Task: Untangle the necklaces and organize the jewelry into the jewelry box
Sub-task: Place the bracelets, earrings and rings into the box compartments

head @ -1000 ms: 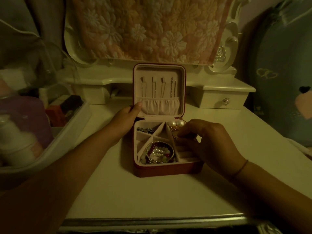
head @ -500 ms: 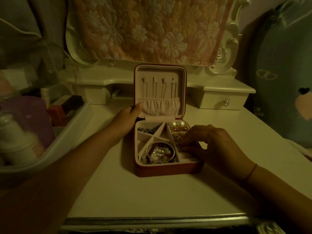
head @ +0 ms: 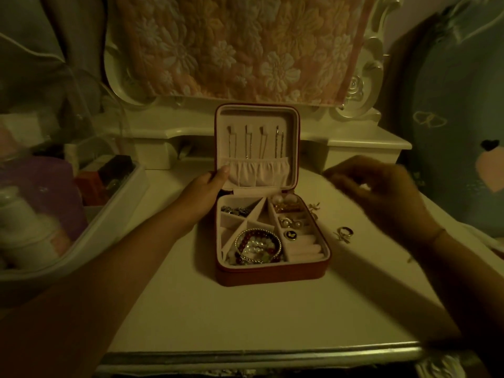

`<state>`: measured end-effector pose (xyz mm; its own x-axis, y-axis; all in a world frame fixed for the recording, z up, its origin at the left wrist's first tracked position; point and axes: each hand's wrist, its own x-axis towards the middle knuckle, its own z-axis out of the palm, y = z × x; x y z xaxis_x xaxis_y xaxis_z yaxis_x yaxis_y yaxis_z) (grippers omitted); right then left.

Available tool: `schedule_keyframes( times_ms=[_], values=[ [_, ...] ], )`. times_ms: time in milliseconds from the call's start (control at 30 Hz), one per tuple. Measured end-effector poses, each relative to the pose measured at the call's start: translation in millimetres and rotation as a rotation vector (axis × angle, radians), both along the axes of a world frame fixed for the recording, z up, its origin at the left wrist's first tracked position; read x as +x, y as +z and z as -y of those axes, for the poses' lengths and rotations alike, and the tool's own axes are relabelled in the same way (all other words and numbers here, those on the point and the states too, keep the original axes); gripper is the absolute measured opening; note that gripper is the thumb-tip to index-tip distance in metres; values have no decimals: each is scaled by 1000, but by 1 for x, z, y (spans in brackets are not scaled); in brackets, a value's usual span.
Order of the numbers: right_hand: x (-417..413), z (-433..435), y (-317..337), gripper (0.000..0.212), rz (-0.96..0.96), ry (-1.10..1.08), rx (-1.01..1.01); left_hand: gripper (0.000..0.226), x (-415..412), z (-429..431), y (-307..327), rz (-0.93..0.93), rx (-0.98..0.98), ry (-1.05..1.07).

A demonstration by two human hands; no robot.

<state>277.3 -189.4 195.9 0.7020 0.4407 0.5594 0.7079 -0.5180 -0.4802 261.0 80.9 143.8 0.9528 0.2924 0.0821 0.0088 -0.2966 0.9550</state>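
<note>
A red jewelry box point(head: 272, 274) stands open in the middle of the dressing table. Necklaces point(head: 256, 141) hang on hooks in its upright lid. Beaded bracelets point(head: 257, 246) fill the front left compartment, and earrings point(head: 290, 222) and a round stud point(head: 290, 234) lie in the right ones. My left hand point(head: 203, 193) grips the lid's lower left edge, thumb on the lining. My right hand point(head: 381, 195) hovers blurred to the right of the box, fingers loosely curled, nothing visible in it. A ring point(head: 345, 231) and small loose pieces point(head: 313, 207) lie on the table beside the box.
A white tray point(head: 109, 214) with bottles and boxes stands at the left. Behind the box rise a white mirror frame point(head: 365, 85) draped with floral cloth and a small drawer unit point(head: 365, 148). A grey-blue cushion point(head: 458, 132) leans at the right. The table's front edge point(head: 259, 353) is close.
My right hand has lifted out of the box's right compartments and swung to the right, above the table. The left hand has stayed on the lid.
</note>
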Motion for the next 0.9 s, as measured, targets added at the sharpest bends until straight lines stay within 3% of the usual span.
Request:
schedule_keyframes(
  times_ms=[100,167,333,500,900],
  values=[
    [28,7,6,16,-155,-118,101,37,1,-1,-1,-6,12,4],
    [38,6,1,14,-245,-145,17,42,2,-1,-1,-14,16,3],
    [40,5,-22,17,-261,-115,-186,40,3,-4,-4,-18,33,25],
    [43,11,-22,15,-372,-112,-58,37,2,-2,-4,13,26,45],
    [43,2,-33,14,-330,-52,-165,32,3,-3,-3,13,12,29]
  ],
)
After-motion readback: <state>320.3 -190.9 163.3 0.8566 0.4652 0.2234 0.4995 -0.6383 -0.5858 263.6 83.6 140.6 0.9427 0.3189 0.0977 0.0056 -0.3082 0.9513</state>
